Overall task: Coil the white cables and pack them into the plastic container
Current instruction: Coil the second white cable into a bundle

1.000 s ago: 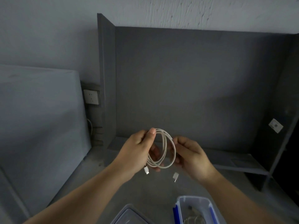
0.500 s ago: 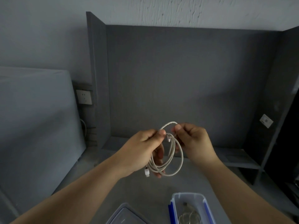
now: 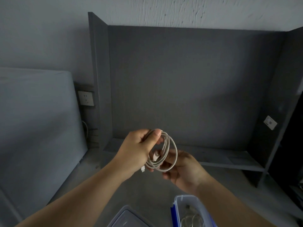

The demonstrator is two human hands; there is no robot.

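The left hand (image 3: 139, 149) is closed around the top of a coiled white cable (image 3: 165, 154), thumb pressed over the bundled loops and fingers curled behind them. The coil hangs down from that grip as a rough ring of several turns, held in the air above the grey desk (image 3: 147, 190). One plug (image 3: 143, 169) sticks out just below the left hand at the bottom of the coil.

The right hand (image 3: 182, 169) sits lower and to the right of the coil, palm turned up, fingers loosely curved and touching the lower loops; another plug end (image 3: 155, 156) lies inside the ring near its fingertips. Whether those fingers pinch the cable or only support it cannot be told.

Below the coil, at the near edge of the desk, stands a clear plastic container (image 3: 177, 210) with a blue clip, and pale cables (image 3: 190, 218) already lie inside it. Left of the container lies its clear lid (image 3: 127, 217). Behind the coil rises a dark grey desk screen (image 3: 188, 87), and far left of it a wall socket (image 3: 86, 98).
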